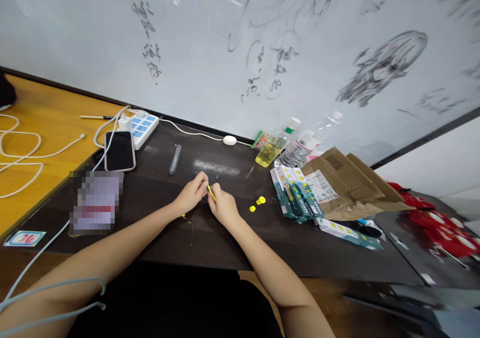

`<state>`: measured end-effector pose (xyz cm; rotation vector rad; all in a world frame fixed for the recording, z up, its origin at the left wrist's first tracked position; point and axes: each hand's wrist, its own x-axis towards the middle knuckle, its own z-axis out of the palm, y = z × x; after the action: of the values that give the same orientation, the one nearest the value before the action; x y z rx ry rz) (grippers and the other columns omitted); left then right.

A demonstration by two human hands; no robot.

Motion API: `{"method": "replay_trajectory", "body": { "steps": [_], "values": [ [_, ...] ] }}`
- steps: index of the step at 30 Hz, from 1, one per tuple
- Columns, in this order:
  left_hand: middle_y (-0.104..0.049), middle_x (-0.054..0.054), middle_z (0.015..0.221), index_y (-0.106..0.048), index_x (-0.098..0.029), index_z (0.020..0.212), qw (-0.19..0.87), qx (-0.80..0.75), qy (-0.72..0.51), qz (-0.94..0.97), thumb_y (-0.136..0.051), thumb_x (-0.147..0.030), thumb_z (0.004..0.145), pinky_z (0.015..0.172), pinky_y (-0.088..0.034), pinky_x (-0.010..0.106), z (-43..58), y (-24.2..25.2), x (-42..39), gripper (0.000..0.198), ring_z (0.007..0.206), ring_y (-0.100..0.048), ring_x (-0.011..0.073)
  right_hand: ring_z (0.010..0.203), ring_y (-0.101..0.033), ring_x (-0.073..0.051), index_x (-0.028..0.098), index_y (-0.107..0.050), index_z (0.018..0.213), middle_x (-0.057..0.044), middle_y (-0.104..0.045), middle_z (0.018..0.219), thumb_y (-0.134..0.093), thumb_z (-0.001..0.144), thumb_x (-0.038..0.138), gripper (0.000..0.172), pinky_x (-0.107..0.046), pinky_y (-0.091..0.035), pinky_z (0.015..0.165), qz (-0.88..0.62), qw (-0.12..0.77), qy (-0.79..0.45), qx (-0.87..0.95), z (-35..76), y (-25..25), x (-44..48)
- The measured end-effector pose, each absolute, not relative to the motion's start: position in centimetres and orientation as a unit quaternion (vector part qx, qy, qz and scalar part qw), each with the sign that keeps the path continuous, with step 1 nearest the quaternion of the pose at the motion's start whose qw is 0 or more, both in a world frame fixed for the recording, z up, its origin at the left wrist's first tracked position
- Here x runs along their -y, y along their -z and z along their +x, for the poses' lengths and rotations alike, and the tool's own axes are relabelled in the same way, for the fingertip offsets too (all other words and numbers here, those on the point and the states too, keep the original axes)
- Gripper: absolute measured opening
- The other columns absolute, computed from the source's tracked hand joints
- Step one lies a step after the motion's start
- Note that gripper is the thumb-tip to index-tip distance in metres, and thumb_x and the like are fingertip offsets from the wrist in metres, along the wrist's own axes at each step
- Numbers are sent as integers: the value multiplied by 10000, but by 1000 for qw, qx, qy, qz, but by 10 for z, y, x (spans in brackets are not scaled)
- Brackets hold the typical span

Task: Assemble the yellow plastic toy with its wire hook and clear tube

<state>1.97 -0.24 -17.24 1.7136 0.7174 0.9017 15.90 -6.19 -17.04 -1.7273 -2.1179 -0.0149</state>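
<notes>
left hand [193, 193] and right hand [226, 209] pinch together one slim yellow piece [211, 193]; if their grip loosens, it may fall and roll right, near loose yellow parts [260, 200].

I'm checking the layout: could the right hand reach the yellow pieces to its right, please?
Probably yes: nothing visible stands between the right hand and the yellow pieces, though it seems to hold a yellow item.

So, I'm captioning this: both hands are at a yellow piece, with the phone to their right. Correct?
No, the phone is to their left, not right, in the head view; the left hand and right hand are at a yellow piece.
</notes>
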Motion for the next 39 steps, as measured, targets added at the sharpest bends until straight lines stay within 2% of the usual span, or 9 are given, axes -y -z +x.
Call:
{"method": "replay_trajectory", "body": {
  "steps": [3,5,10,14,18,22,28,34,39],
  "values": [
    [-366,-104,529,-358,-228,849,606,-285,-364,647,-427,-387,891,372,-224,127,21,170,2,178,366,-302,38,706,-619,-192,210,-433,941,-67,-642,859,-333,920,255,111,-265,-378,593,-603,255,-46,754,160,171,63],
    [-373,-110,527,-349,-239,857,669,-265,-355,596,-447,-421,884,337,-175,112,21,167,1,209,332,-268,30,740,-613,-182,221,-423,984,-56,-630,893,-350,925,283,113,-274,-410,630,-579,323,-113,740,160,172,63],
    [-408,-109,528,-365,-246,867,736,-221,-363,528,-500,-434,868,301,-142,92,19,162,2,231,306,-236,20,603,-532,-118,236,-399,992,28,-538,719,-466,891,358,172,-242,-429,567,-479,500,-320,647,160,173,59],
    [-358,-122,482,-374,-240,852,743,-213,-349,529,-519,-424,865,298,-114,77,18,158,3,234,292,-204,12,518,-478,-87,238,-419,965,73,-492,622,-574,822,404,268,-227,-424,537,-416,518,-439,605,164,170,52],
    [-369,-121,477,-380,-234,842,753,-210,-352,515,-552,-403,849,296,-122,77,18,155,4,240,291,-197,8,507,-472,-77,229,-442,865,67,-512,630,-616,774,451,296,-236,-447,542,-427,503,-464,592,170,171,47],
    [-342,-121,479,-389,-226,818,799,-206,-333,456,-591,-357,825,291,-123,81,18,155,4,241,297,-188,8,527,-457,-88,222,-447,837,55,-501,639,-590,795,433,258,-233,-414,535,-465,502,-386,619,173,176,47],
    [-324,-114,481,-389,-209,769,837,-250,-297,385,-608,-287,812,293,-118,81,19,153,5,236,301,-211,6,641,-490,-127,203,-490,803,4,-545,723,-489,874,300,121,-252,-383,615,-547,403,-112,725,178,170,52],
    [-350,-110,486,-413,-209,787,824,-272,-299,397,-621,-322,798,294,-112,83,22,155,7,237,303,-224,5,767,-514,-177,196,-523,798,-57,-577,799,-393,926,244,188,-287,-359,704,-561,276,73,777,188,164,52],
    [-422,-93,485,-422,-202,795,787,-285,-307,453,-576,-347,824,291,-122,89,24,159,6,213,298,-219,6,771,-495,-192,190,-541,795,-74,-567,796,-343,948,239,255,-308,-317,693,-560,243,133,781,192,160,54]
  ]
}}
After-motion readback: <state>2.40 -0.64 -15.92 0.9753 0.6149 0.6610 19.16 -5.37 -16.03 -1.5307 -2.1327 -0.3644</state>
